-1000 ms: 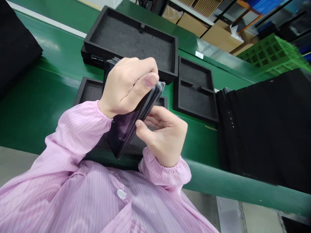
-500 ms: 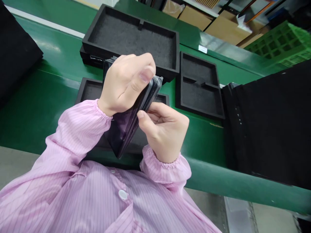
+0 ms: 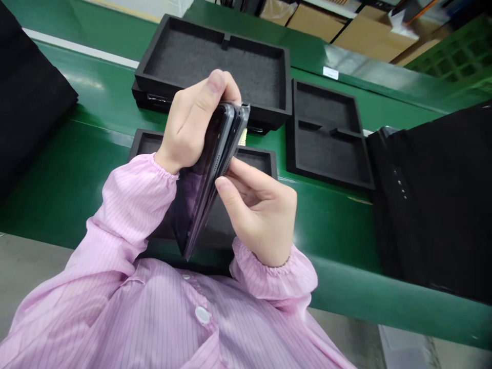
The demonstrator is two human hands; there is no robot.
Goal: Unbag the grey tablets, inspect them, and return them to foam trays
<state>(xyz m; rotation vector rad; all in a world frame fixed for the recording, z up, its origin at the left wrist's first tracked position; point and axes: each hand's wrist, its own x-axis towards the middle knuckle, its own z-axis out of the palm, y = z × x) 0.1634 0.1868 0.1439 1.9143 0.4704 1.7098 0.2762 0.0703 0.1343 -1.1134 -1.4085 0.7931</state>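
Pink striped smock (image 3: pixel 154 318) at the bottom of the view, white button (image 3: pixel 202 315), elastic gathered cuffs. Both hands are up in front of the chest holding a stack of thin dark tablet-like slabs (image 3: pixel 209 164), glossy faces, apparently two or three pressed together; exact count hard to tell. Long axis runs diagonally, top end up and right near the thumb tip, lower corner pointing down and left toward the smock. Left hand (image 3: pixel 196 120) wraps the upper end, fingers closed round the far side, thumb on top. Right hand (image 3: pixel 261 215) pinches the long edge lower down, thumb and curled fingers closed on it, a row of small slots showing along that edge. Stack sits above a black foam tray (image 3: pixel 259 159) with a grey textured floor, not touching as far as visible. Beyond, two more foam trays (image 3: pixel 215 38) and (image 3: pixel 326 154) with moulded notches, on a green conveyor belt (image 3: pixel 330 225) — black padded blocks (image 3: pixel 430 205) at its right, (image 3: pixel 23 92) left. Far back: cardboard boxes (image 3: pixel 369 36), green plastic crate (image 3: pixel 457 56).
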